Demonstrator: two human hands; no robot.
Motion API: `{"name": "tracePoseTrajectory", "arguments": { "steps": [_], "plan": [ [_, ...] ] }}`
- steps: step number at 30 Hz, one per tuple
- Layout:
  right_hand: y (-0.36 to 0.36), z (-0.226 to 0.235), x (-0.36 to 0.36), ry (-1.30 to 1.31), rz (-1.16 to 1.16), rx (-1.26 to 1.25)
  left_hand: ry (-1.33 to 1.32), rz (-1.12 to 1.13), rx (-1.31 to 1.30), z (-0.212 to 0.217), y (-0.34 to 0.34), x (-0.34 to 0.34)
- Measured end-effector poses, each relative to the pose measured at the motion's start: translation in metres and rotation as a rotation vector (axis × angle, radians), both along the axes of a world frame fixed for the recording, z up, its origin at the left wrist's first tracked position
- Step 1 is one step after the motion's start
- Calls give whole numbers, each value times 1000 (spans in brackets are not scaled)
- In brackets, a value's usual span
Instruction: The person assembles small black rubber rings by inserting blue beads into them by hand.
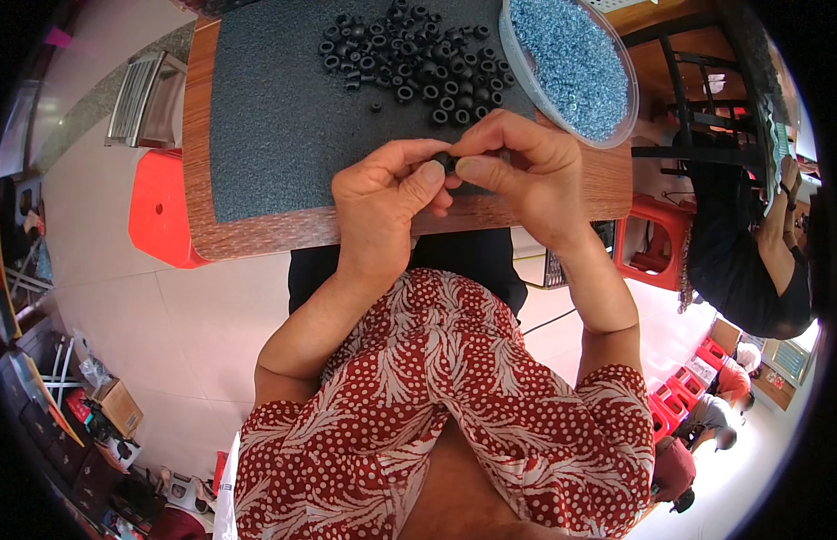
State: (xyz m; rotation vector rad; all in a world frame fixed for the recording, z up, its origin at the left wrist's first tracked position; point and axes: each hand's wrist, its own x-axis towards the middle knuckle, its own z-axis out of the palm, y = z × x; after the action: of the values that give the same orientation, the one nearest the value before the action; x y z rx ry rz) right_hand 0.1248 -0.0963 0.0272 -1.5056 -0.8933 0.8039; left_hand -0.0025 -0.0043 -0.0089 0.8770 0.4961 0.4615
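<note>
Over the near part of a dark grey mat (265,135), my two hands meet around one small black ring-shaped piece (446,162). My left hand (382,193) pinches it between thumb and forefinger. From the other side, the thumb and forefinger of my right hand (535,171) close on the same piece; the fingers partly hide it. Beyond my hands lies a loose heap of similar short black hollow pieces (427,63), with a single small one (376,107) apart from it. A round clear tub (633,94) full of small light-blue translucent pieces (567,63) stands right of the heap.
The mat covers most of a wooden table (256,236) with a near edge just below my hands. Red stools stand at its left (162,211) and right (652,238). Another person in black (742,243) works at the right; several people sit farther off.
</note>
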Motion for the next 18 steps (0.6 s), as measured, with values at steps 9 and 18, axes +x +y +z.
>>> {"name": "tracePoseTrajectory", "arguments": {
  "steps": [9,18],
  "plan": [
    [-1,-1,-3,-212,-15,5,38,-25,-4,1,-2,-3],
    [1,2,0,-470,16,41,73,-83,45,4,4,-3]
  ]
}}
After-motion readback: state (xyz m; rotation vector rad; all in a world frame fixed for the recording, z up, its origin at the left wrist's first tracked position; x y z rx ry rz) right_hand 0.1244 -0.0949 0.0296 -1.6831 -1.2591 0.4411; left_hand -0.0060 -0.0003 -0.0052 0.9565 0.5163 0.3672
